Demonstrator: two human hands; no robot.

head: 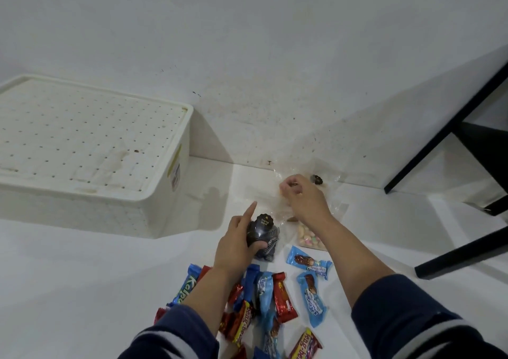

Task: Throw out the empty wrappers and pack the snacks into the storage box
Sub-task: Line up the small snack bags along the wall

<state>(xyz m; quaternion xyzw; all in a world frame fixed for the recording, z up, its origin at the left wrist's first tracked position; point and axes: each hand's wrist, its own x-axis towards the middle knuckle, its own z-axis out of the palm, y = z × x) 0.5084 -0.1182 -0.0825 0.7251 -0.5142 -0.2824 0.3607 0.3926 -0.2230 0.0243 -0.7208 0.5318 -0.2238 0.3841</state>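
- Left hand (pixel 236 244): wrapped around a dark, crinkled plastic snack wrapper (pixel 262 235); thumb pressed across its front, index finger pointing straight out and clear of it, the other fingers hidden behind it.
- Right hand (pixel 302 198): curled shut, fingertips pinching a clear, crumpled plastic wrapper (pixel 270 203) that spreads over the white floor (pixel 82 290) under and around the fingers.
- Small dark wrapper piece (pixel 316 179): lies apart, just beyond the right hand, near the wall.
- Clear packet of pastel sweets (pixel 309 239): lies beneath the right forearm.
- Pile of blue, red and yellow wrapped snack bars (pixel 275 301): lies between the two forearms, nearest the camera.
- Cream perforated plastic storage box (pixel 90 155): stands with its lid on, left of both hands, well apart from the snacks.
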